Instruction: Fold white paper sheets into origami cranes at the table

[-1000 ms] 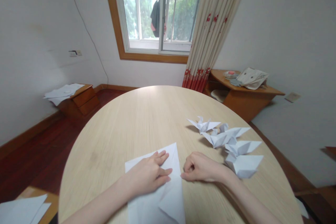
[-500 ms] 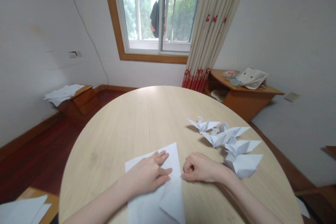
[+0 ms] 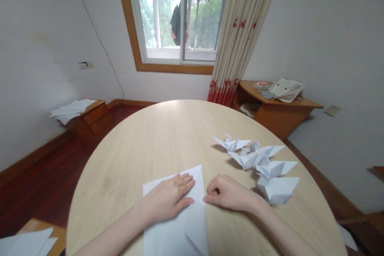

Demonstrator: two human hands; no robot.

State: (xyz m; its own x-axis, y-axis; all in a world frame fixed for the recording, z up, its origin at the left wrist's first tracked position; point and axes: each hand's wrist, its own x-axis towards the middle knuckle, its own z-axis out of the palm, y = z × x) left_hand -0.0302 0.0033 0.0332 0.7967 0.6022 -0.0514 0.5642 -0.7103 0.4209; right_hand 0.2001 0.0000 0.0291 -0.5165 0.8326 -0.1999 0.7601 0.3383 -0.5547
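A folded sheet of white paper lies on the round table near its front, with a crease and a flap along its right side. My left hand rests flat on the paper, fingers stretched out and thumb apart. Just right of the paper, my right hand is curled into a loose fist, its thumb tip at the sheet's right edge; nothing shows inside it. Beyond and beside that hand stand several folded white paper cranes.
The pale wooden table has a rounded far edge. Loose white sheets lie on a surface at the lower left, and more papers on a small cabinet. A corner desk holding a cloth bag stands behind at right.
My left fingers have drawn closer together on the paper. My right thumb has shifted slightly left along the sheet's edge. The raised flap looks lower. The cranes have not moved.
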